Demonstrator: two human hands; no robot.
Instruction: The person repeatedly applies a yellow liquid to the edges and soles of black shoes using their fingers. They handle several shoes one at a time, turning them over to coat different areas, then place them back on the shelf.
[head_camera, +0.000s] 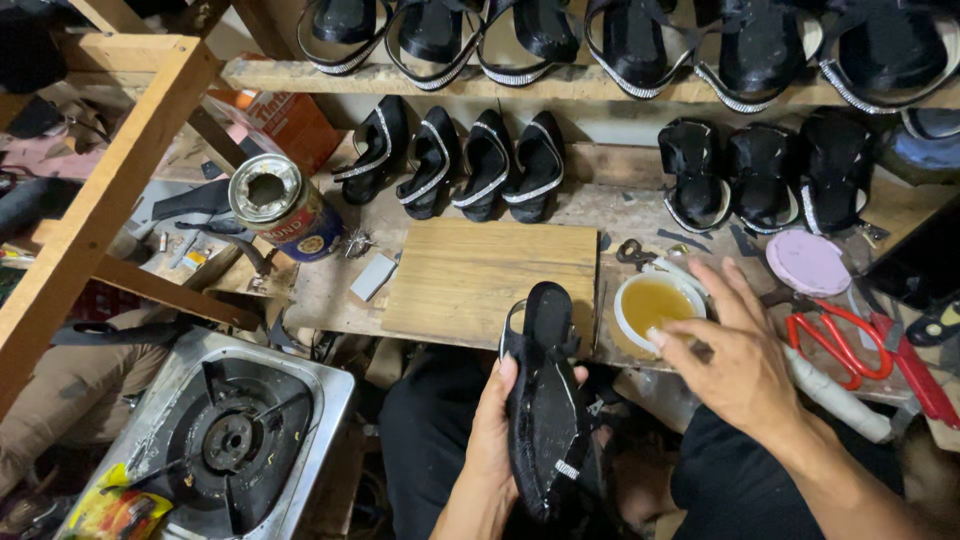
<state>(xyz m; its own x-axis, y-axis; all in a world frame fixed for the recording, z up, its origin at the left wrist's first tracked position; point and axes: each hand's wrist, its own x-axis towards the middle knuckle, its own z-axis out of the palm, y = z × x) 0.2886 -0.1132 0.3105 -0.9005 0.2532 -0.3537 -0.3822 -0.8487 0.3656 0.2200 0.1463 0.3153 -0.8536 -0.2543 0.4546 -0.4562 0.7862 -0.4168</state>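
my left hand (490, 440) grips a black sandal (545, 410) below the workbench's (330, 290) front edge; my right hand (735, 355), fingers spread and empty, hovers over the glue cup (655, 305) at that edge. gluing step, i judge; dipping needs care.

Counter: open passage only over the bare wooden board (490, 275); flanked by tin can (283, 208) left, glue cup (655, 310) and red scissors (840, 340) right, 4 black sandals (455, 160) behind.
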